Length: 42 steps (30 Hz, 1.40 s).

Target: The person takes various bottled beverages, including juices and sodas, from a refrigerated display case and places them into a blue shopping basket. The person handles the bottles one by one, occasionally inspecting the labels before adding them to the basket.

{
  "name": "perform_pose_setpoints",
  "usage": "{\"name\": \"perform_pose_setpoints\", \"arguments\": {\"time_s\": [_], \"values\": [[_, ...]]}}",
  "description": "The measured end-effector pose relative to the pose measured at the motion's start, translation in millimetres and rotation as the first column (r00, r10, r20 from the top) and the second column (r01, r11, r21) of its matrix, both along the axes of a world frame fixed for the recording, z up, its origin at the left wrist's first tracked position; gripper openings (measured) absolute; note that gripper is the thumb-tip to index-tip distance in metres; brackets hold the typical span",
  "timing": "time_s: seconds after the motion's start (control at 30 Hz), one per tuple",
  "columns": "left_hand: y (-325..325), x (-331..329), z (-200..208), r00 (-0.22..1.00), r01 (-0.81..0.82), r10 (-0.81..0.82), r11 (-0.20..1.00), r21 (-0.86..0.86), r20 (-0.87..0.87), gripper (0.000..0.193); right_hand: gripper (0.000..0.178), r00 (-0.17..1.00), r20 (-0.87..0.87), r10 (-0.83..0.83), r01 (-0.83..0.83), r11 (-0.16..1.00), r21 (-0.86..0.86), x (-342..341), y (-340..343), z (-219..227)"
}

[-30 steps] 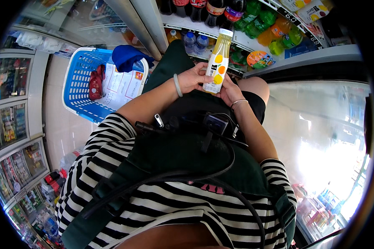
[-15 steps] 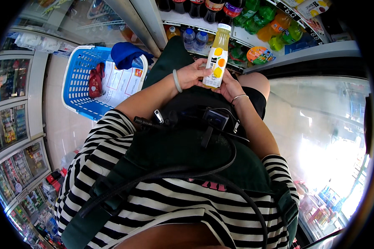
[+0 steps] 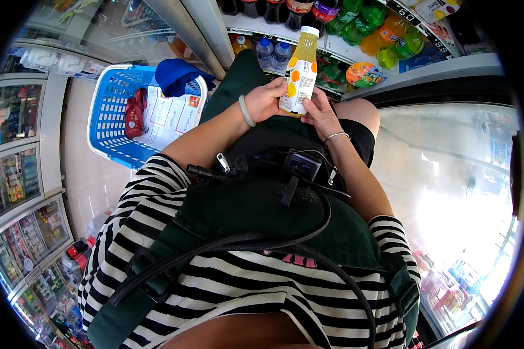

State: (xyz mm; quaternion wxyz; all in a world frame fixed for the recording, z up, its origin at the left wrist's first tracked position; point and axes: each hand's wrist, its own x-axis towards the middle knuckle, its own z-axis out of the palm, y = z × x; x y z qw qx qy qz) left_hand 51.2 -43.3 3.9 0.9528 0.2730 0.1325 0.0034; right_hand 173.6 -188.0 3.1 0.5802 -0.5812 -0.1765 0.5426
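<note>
Between my hands, in front of an opened drinks cooler, stands a yellow juice bottle [image 3: 300,72] with a white cap and a white fruit-printed label. My left hand [image 3: 265,100] grips its left side, thumb along the label. From the right, my right hand [image 3: 322,116] holds the lower part, its thumb on the label near the barcode. The bottle tilts slightly, cap away from me. Fingers behind and under it are partly hidden.
A blue shopping basket [image 3: 117,152] at my left holds a dark red item [image 3: 135,113] and printed white paper [image 3: 167,113]; a blue cloth [image 3: 180,77] hangs over its rim. Bottles stand on the cooler shelves [image 3: 332,46] ahead. A glass door [image 3: 448,151] is at the right.
The bottle has turned in my hands, so another side of its label with the barcode now faces me. It has shifted slightly left and up. My right thumb now shows on its front.
</note>
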Motion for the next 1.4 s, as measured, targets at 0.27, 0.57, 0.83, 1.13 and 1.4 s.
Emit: {"name": "perform_pose_setpoints", "arguments": {"time_s": [0.27, 0.57, 0.83, 1.13, 1.4], "values": [[2, 0, 5, 0.999, 0.037, -0.037, 0.999, -0.017, 0.009, 0.042, 0.052, 0.974, 0.227, -0.026, 0.018, 0.999, 0.035, -5, 3, 3], [-2, 3, -2, 0.999, 0.041, -0.036, 0.988, 0.150, -0.034, 0.057, 0.050, 0.944, 0.330, -0.031, 0.008, 0.998, 0.070, -6, 4, 1], [-1, 4, -3, 0.999, 0.038, -0.038, 0.996, 0.077, -0.001, 0.055, 0.051, 0.948, 0.315, -0.032, 0.005, 0.996, 0.088, -6, 3, 0], [-1, 4, -3, 0.997, 0.074, -0.077, 0.990, 0.124, 0.018, 0.059, 0.039, 0.948, 0.317, -0.015, -0.011, 0.997, 0.081, -5, 2, 2], [0, 3, 1, 0.996, 0.075, -0.079, 0.991, 0.113, 0.031, 0.056, 0.030, 0.949, 0.313, -0.027, -0.005, 0.995, 0.104, -3, 2, 0]]}}
